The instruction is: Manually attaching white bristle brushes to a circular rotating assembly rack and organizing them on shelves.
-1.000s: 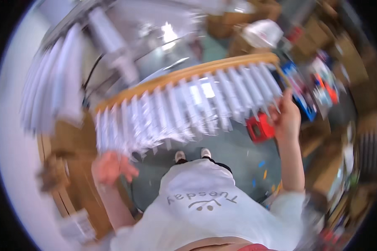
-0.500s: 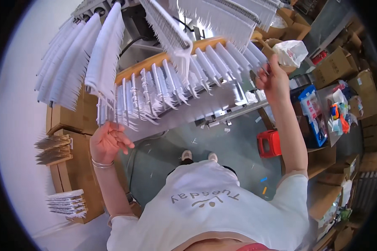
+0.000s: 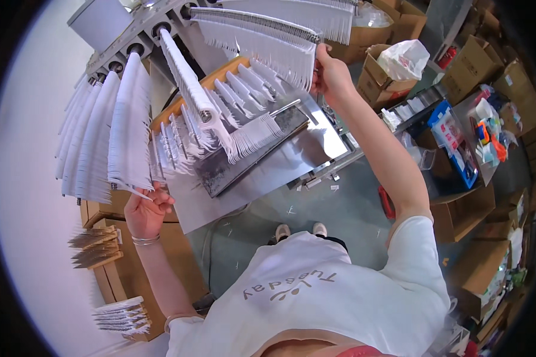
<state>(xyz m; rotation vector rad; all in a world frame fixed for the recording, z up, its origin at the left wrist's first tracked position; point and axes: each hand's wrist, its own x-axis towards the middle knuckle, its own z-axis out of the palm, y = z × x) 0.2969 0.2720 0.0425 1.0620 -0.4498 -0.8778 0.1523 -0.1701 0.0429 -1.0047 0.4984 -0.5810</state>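
Observation:
Long rods lined with white fringed strips fan out from a metal hub. My right hand has its fingers closed round the outer end of an upper fringed rod. Low at the left, my left hand has its fingers curled in by the lower tip of a hanging fringed rod; what they grip is partly hidden. Between my hands, another fringed rod points toward me. Beneath it, a wooden-edged rack holds a row of shorter white fringed rods. One white fringed piece overlaps a dark flat plate.
A shiny metal table lies under the plate. At right are an open carton with a white bag, a blue-rimmed tray and several cartons. Brown and white fringed stacks stand at the left beside cardboard boxes.
My right hand has moved left and up, from the rack's right end to the upper rod's end. The fringed rods have shifted, baring the dark plate. My left hand has lowered slightly, fingers curling.

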